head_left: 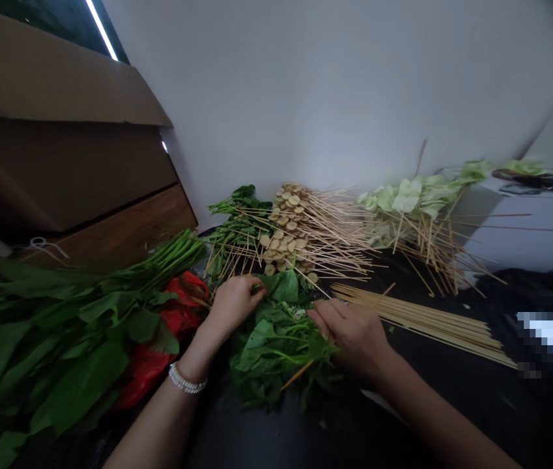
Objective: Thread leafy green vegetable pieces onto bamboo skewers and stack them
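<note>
Near the middle, my left hand (238, 301) is closed in a pinch on a green leaf (283, 284), whose blade spreads to the right. My right hand (354, 329) is closed, with a thin bamboo skewer (320, 291) running from its fingers toward that leaf. What else the right fingers cover cannot be seen. Below and between both hands lies a heap of leafy greens (266, 348) on the black surface (256, 440), with a skewer tip poking out of it.
Behind the hands are skewered round pale slices (288, 225), skewered greens (240, 225) and skewered cabbage pieces (410, 195). Loose bamboo skewers (432, 322) lie to the right. Long-stemmed greens (75, 332) rest on a red bag (146, 371) at left, before a cardboard box (61, 163).
</note>
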Tool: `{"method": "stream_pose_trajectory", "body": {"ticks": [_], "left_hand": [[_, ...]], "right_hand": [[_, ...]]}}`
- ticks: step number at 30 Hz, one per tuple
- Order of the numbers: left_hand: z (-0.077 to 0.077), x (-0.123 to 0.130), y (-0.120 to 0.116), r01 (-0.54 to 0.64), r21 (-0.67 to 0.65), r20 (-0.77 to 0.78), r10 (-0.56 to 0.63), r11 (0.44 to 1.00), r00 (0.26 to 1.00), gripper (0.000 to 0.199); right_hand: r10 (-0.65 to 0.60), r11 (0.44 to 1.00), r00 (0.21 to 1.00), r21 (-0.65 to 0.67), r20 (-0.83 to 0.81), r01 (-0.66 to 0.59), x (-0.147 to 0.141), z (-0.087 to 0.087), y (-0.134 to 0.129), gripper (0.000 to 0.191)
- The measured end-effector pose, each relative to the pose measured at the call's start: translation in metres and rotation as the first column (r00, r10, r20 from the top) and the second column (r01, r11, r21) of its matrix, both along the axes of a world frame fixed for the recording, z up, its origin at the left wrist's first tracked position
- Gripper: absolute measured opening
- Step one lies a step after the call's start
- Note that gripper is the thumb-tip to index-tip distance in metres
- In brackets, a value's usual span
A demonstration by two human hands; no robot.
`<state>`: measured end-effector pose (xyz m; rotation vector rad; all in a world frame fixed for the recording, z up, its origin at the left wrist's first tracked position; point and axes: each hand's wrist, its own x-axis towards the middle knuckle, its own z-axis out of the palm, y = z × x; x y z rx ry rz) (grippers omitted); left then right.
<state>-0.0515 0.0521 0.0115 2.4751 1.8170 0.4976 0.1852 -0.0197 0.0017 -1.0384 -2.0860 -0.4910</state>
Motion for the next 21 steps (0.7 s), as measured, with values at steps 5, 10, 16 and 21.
{"method": "stream_pose_trajectory", "body": {"ticks": [5,10,16,21], "left_hand": [[-0.005,0.005,-0.001,0.149,-0.027,-0.027,-0.15,0.988,0.988,0.019],[-0.014,0.019,-0.006,0.455,-0.124,0.073,-0.449,0.882,0.89,0.021],[-0.016,0.019,-0.003,0.401,-0.032,0.229,-0.384,0.916,0.895,0.008],[-0.002,0.009,0.005,0.233,0.001,0.625,-0.183,0.972,0.759,0.02]], "right_hand": [[0.086,0.991,0.996,0.099,0.006,-0.087,0.002,0.004,-0.004,0.024],[0.169,0.977,0.985,0.123,0.041,-0.173,0.0,0.005,-0.007,0.017],[0.09,0.992,0.994,0.078,0.064,-0.095,-0.001,0.005,-0.006,0.025],[-0.086,0.915,0.995,-0.391,0.046,0.098,0.003,0.007,-0.003,0.025]]}}
